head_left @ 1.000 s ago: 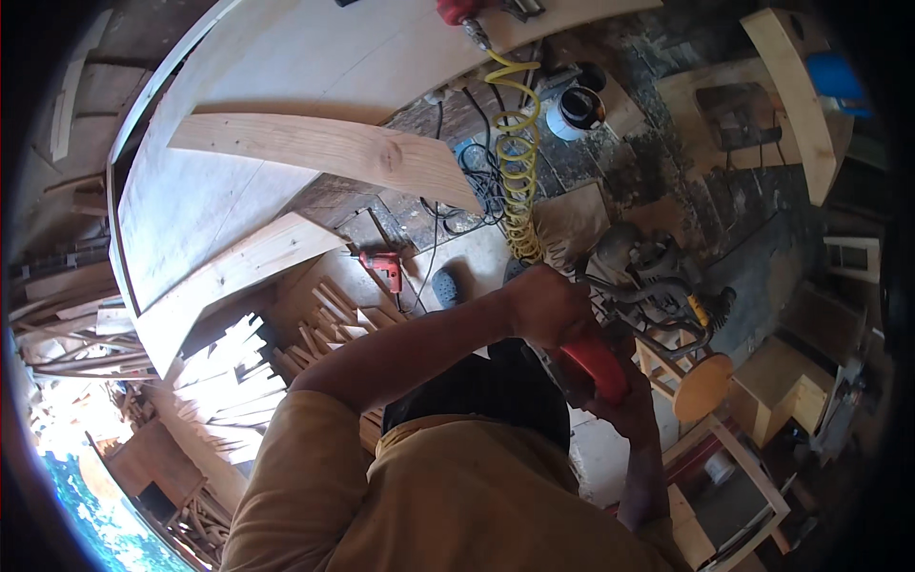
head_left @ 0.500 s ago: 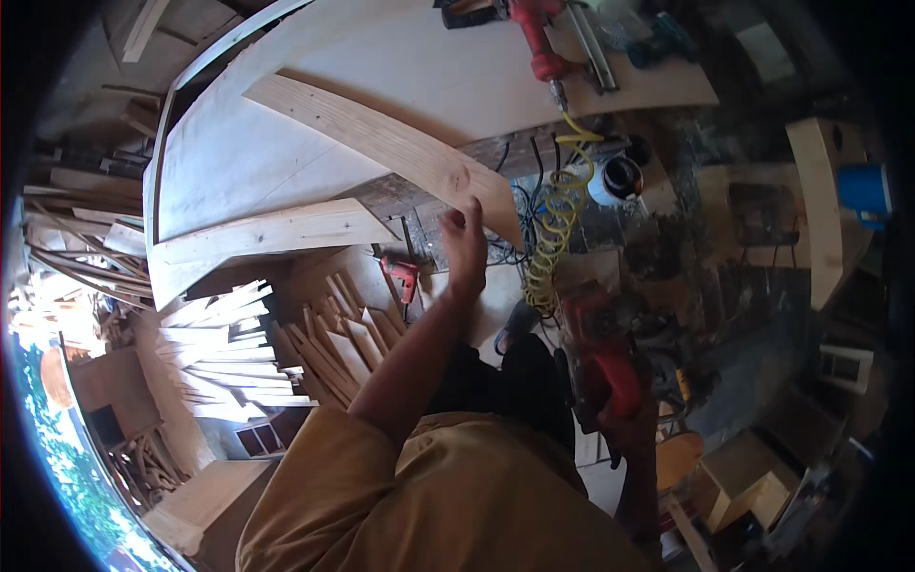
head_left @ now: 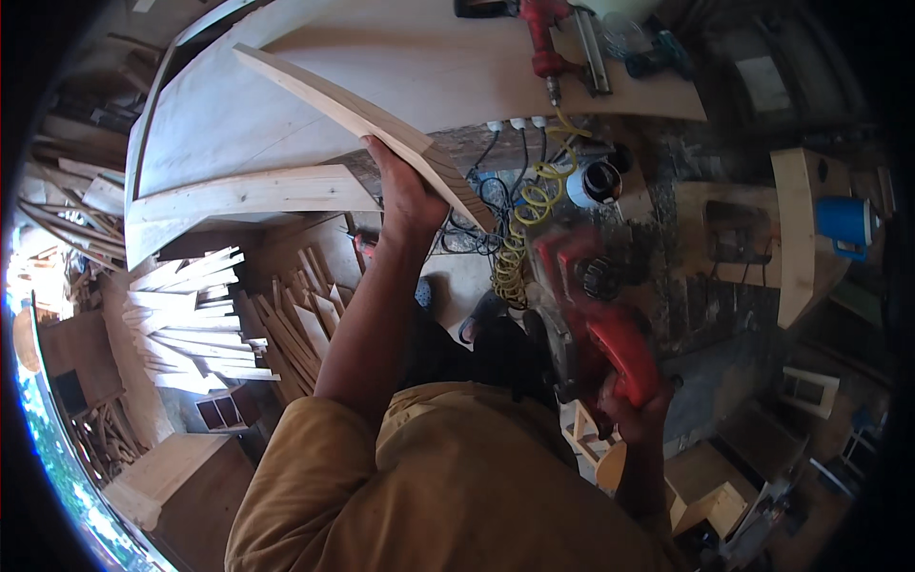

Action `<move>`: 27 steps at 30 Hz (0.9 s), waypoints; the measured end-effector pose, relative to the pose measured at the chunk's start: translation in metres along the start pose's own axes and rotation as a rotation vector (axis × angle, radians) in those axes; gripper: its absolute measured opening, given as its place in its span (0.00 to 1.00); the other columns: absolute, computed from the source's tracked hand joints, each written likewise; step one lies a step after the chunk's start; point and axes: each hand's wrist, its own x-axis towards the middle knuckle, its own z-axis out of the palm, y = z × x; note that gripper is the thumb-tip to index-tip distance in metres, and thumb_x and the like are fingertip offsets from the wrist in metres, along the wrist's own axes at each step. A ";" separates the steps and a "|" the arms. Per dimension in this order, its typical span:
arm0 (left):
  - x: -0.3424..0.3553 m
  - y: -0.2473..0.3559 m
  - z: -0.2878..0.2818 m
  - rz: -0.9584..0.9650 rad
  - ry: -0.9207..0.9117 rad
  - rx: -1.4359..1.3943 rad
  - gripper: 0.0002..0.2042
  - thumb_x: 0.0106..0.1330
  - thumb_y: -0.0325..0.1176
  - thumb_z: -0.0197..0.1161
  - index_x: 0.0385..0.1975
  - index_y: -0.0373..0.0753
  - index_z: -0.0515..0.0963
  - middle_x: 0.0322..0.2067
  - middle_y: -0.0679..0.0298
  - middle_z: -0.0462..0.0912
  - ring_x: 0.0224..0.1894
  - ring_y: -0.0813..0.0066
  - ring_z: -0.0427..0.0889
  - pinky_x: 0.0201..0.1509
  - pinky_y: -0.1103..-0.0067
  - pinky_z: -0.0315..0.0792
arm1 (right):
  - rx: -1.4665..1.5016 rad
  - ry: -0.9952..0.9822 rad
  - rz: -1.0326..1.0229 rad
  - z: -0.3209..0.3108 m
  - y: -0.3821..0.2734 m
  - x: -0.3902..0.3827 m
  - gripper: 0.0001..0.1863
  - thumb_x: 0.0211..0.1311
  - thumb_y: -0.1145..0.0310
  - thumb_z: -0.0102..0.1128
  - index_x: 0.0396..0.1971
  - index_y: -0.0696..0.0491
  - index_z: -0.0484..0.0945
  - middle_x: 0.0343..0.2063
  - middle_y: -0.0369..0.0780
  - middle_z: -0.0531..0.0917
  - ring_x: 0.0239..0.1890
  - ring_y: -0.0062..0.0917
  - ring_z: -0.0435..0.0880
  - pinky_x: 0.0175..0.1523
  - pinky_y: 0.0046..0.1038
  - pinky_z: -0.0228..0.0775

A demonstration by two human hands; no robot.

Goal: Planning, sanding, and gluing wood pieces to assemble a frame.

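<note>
My left hand grips the near part of a pale wooden board, fingers wrapped round its lower edge. The board is tilted up on edge, and its far end reaches over the sheet-topped bench. Low on my right side, my right hand is closed round the rear handle of a red circular saw. Motion slightly blurs the saw's front. Along the bench's near edge lies another plank, apart from the held board.
On the bench lie a red air nailer and a teal power tool. A yellow coiled hose and dark cables hang before me. An open can stands right of them. Offcuts are piled at left; a blue jug stands far right.
My left hand has taken hold of the board and tipped it from lying flat onto its edge. The saw in my right hand has moved up and slightly left.
</note>
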 end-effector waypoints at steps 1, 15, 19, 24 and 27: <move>-0.015 0.013 0.014 0.030 -0.021 -0.015 0.33 0.61 0.72 0.34 0.26 0.44 0.66 0.20 0.65 0.69 0.23 0.70 0.68 0.28 0.75 0.67 | 0.060 -0.058 -0.061 0.004 -0.011 0.002 0.14 0.42 0.69 0.69 0.29 0.56 0.76 0.20 0.34 0.77 0.21 0.18 0.75 0.28 0.22 0.67; -0.043 0.080 -0.005 -0.037 -0.141 -0.262 0.32 0.62 0.71 0.34 0.17 0.46 0.63 0.11 0.70 0.58 0.13 0.73 0.60 0.16 0.77 0.59 | -0.050 -0.374 -0.235 0.026 -0.065 0.006 0.13 0.43 0.69 0.71 0.26 0.57 0.76 0.21 0.35 0.77 0.22 0.18 0.76 0.29 0.22 0.67; -0.048 0.090 -0.009 -0.022 -0.164 -0.224 0.31 0.62 0.70 0.34 0.15 0.47 0.62 0.11 0.70 0.59 0.13 0.73 0.61 0.16 0.78 0.59 | 0.079 -0.233 -0.234 0.002 -0.088 0.001 0.24 0.45 0.72 0.67 0.43 0.64 0.73 0.22 0.38 0.77 0.22 0.20 0.76 0.29 0.22 0.69; -0.050 0.103 -0.010 -0.074 -0.218 -0.281 0.32 0.62 0.70 0.34 0.18 0.46 0.63 0.11 0.69 0.60 0.13 0.73 0.62 0.17 0.77 0.60 | 0.175 -0.245 -0.524 -0.014 -0.151 0.006 0.38 0.55 0.67 0.61 0.60 0.69 0.53 0.28 0.39 0.75 0.24 0.19 0.75 0.30 0.21 0.71; -0.051 0.105 -0.010 -0.037 -0.257 -0.200 0.32 0.60 0.72 0.38 0.19 0.45 0.68 0.15 0.71 0.69 0.17 0.75 0.70 0.17 0.79 0.63 | 0.121 -0.230 -0.686 -0.007 -0.164 -0.003 0.38 0.55 0.69 0.62 0.60 0.69 0.52 0.28 0.39 0.74 0.25 0.19 0.75 0.32 0.21 0.71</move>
